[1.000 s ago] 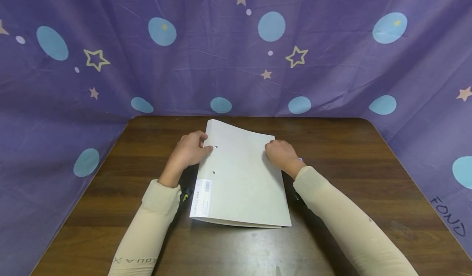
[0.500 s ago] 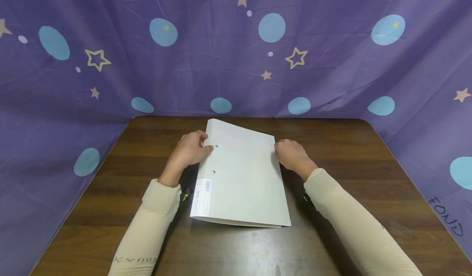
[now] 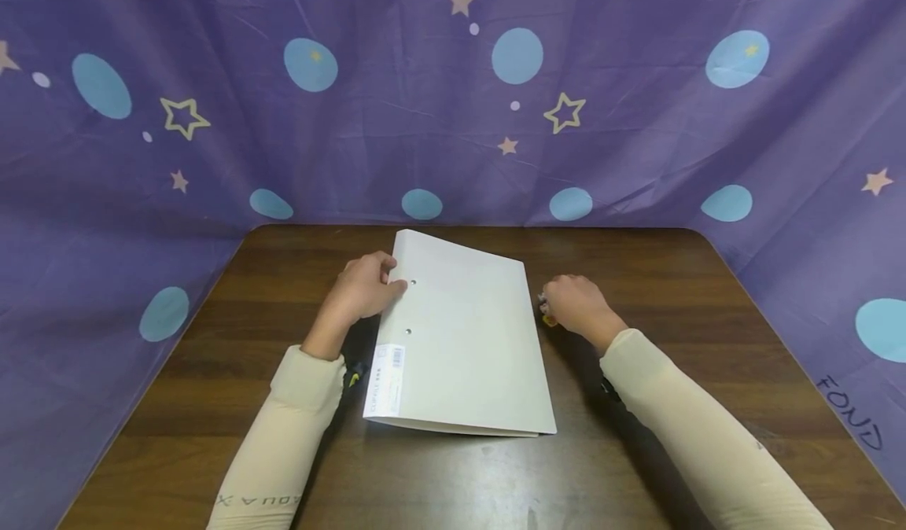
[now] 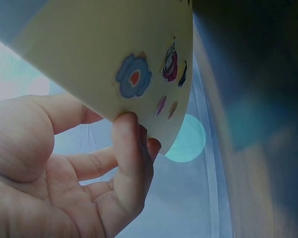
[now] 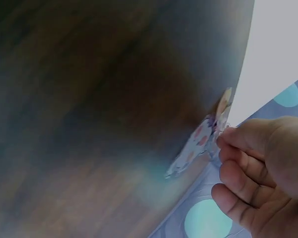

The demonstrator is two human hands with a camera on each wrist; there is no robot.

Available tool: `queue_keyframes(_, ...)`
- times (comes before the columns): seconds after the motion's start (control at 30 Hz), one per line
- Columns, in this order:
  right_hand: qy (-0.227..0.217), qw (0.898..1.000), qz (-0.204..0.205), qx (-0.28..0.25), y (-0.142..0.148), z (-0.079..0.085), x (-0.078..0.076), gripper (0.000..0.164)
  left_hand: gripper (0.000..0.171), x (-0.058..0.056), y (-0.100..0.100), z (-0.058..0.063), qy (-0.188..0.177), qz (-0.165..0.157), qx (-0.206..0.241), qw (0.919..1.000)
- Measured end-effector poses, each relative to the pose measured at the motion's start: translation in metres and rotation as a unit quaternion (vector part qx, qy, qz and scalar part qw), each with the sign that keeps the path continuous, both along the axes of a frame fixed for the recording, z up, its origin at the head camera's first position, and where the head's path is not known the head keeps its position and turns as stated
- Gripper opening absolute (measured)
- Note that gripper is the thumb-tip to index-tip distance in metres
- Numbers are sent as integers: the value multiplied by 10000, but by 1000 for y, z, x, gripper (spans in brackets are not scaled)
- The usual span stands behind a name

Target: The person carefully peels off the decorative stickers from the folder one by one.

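A white file folder [image 3: 467, 341] lies closed on the wooden table, its label and two rivets along the left side. My left hand [image 3: 363, 288] holds it by the spine, thumb on top and the other fingers at the edge. In the left wrist view, small stickers show on the folder's surface, including a blue flower sticker [image 4: 134, 77]. Just right of the folder, my right hand [image 3: 576, 303] pinches a small, thin printed sticker [image 5: 196, 144] with clear and coloured parts, between thumb and fingertips.
The brown table [image 3: 672, 357] reaches back to a purple curtain [image 3: 453, 121] patterned with stars and blue ovals. The same curtain hangs along both sides. Beige sleeves cover both forearms.
My right hand has moved right, off the folder's right edge, with the sticker now visible in its fingers. The left hand and the folder stay in place.
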State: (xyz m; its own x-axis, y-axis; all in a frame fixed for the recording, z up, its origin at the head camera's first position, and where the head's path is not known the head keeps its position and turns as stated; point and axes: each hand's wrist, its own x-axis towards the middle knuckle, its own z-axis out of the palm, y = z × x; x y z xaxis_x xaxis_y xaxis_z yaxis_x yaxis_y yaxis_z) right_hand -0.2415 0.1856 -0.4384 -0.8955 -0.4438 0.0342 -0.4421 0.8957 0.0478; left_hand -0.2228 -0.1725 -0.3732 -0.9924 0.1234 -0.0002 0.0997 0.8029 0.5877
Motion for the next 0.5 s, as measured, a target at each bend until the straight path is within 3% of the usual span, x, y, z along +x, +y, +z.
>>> queue_keyframes(0.5, -39, 9999, -20, -142, 6, -5, 0, 7, 46, 0, -1, 1, 22, -17, -22, 10000)
